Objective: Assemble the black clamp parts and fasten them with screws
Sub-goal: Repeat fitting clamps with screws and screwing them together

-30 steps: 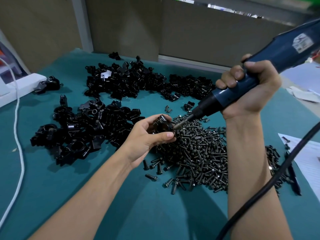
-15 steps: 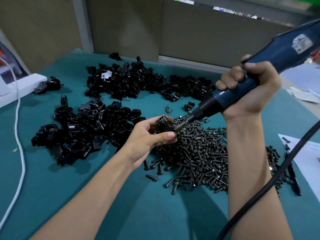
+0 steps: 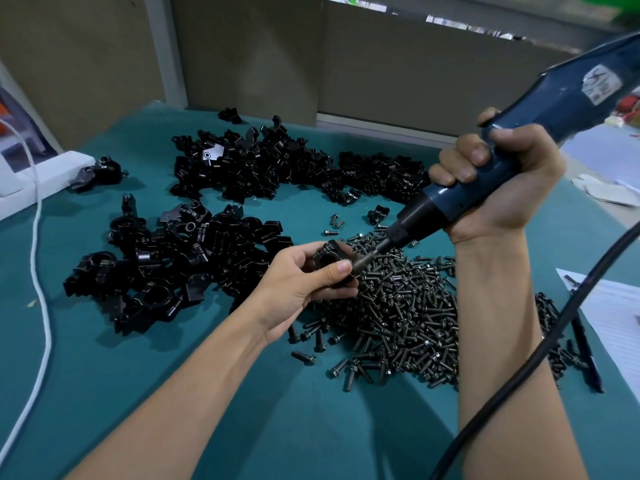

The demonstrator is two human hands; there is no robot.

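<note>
Left hand (image 3: 298,285), above the teal counter (image 3: 138,393): fingers (image 3: 301,254) curled round one black clamp (image 3: 334,259), thumb on top. Screw pile (image 3: 408,317) lies directly beneath. Right hand (image 3: 502,192) grips the blue electric screwdriver (image 3: 540,112), bit touching the clamp. Loose clamp parts (image 3: 277,168) heaped beyond.

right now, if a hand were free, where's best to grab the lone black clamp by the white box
Probably pinch the lone clamp across its rounded ring body, coming from above and from its right, the teal mat side. The white box crowds its left, and the ring looks the bulkiest part to hold.
</note>
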